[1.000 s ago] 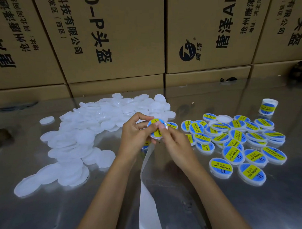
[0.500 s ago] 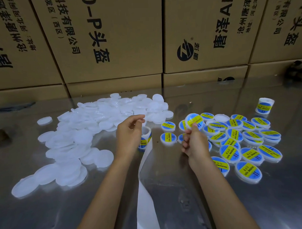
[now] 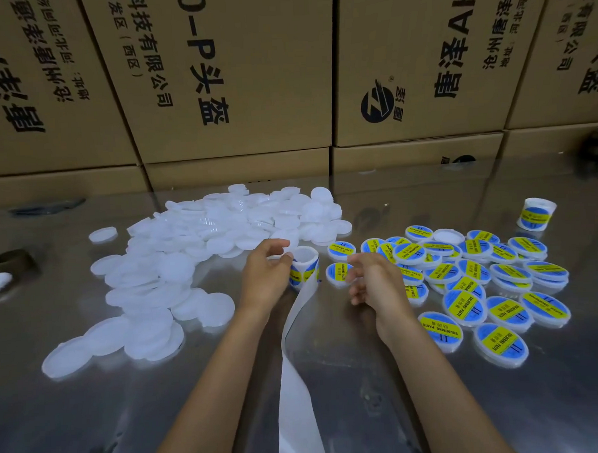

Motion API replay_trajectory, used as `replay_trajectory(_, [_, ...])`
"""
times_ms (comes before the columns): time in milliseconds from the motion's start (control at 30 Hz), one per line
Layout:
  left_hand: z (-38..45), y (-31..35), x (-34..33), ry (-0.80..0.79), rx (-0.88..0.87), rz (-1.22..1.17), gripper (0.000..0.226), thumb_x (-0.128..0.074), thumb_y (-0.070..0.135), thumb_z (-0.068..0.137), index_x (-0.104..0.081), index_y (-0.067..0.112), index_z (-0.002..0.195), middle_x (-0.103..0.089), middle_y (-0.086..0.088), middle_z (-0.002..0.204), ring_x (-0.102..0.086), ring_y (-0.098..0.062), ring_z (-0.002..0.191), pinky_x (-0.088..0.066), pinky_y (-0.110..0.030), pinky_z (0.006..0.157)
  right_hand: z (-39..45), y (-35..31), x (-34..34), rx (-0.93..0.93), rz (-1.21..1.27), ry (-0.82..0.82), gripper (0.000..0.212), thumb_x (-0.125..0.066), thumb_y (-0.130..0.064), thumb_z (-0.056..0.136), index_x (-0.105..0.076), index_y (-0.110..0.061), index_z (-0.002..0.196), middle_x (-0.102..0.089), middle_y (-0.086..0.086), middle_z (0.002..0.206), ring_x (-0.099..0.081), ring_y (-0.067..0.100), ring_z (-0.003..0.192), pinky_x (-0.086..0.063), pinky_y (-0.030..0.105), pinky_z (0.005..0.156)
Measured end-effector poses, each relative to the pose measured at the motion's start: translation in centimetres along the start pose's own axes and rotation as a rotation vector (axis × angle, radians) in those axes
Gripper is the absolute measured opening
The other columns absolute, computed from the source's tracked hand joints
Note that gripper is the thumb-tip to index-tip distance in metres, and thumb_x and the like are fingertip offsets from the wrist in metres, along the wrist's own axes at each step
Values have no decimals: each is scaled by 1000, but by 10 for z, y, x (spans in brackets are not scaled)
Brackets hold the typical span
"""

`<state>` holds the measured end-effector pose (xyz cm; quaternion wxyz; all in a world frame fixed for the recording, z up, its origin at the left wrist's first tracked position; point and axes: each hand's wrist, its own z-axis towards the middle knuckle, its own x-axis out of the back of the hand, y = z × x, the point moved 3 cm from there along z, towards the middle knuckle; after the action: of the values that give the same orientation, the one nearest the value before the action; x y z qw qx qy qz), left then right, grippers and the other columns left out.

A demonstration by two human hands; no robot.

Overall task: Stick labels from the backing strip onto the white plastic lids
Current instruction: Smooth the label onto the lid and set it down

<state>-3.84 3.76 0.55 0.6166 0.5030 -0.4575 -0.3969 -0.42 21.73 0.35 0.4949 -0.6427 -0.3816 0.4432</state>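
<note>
**Me:** Head camera shows my left hand [image 3: 267, 275] at the roll of labels [image 3: 304, 272]. The thumb and a finger touch the top rim of the roll. I think they pinch it, but only lightly.

**You:** And the other hand?

**Me:** My right hand [image 3: 377, 284] holds nothing. Its fingers are loosely curled, just beside the roll, over the shiny table [image 3: 365, 410].

**You:** Where are the lids?

**Me:** The plain white lids [image 3: 190, 264] lie in a big heap on my left. The labelled lids [image 3: 479, 287], blue and yellow, are spread out on my right. One of the labelled ones [image 3: 340, 274] sits right between the roll and my right hand.

**You:** So what could go wrong?

**Me:** The empty backing strip [image 3: 296, 379] hangs off the roll and runs down toward me between my arms. If my arm drags on it, I think the roll could tip or roll away.

**You:** Anything else?

**Me:** The next label could fold and stick to itself if I peel it too fast. It could also go on crooked. The white heap is slippery too, so grabbing one lid could push others toward the edge.

**You:** And mixing them up?

**Me:** Yes. A plain lid already sits among the done ones at the back [image 3: 449, 236]. I could miss it.
</note>
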Motion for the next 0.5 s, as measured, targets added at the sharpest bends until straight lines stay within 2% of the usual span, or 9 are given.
replay_trajectory(100, [-6,4,1,-44,-51,17,46,-47,5,84,-66,45,97,-64,22,107,-67,-14,104,-57,-41,93,-7,3,-13,75,-168,-109,13,-50,-13,98,-61,-13,93,-66,0,67,-52,15,49,-41,22,41])
replay_trajectory(167, [-6,11,12,-17,-134,167,48,-45,-3,85,-65,35,108,-62,9,118,-60,-20,116,-50,-33,97,-9,4,-17,114,-232,-116,12,-48,-11,98,-58,-15,92,-67,1,72,-54,15,54,-42,22,42])
replay_trajectory(267, [-3,28,40,-6,-176,662,40,-53,5,90,-60,18,127,-56,-10,132,-50,-31,125,-43,-36,100,-7,5,-17,125,-223,-90,15,-47,-7,97,-54,-18,89,-67,3,75,-54,16,55,-41,20,38])
replay_trajectory(400, [-9,51,74,-278,24,1204,43,-50,24,100,-49,19,143,-43,-10,147,-32,-31,140,-33,-38,110,-4,8,-16,125,-234,-86,15,-46,-8,96,-55,-17,88,-67,4,76,-55,16,56,-42,22,40])
replay_trajectory(500, [-17,53,100,-448,135,1391,51,-56,35,100,-45,21,148,-43,-5,152,-41,-28,138,-36,-33,107,-3,10,-16,128,-242,-99,14,-47,-8,96,-55,-16,89,-67,2,73,-55,15,55,-42,21,40])
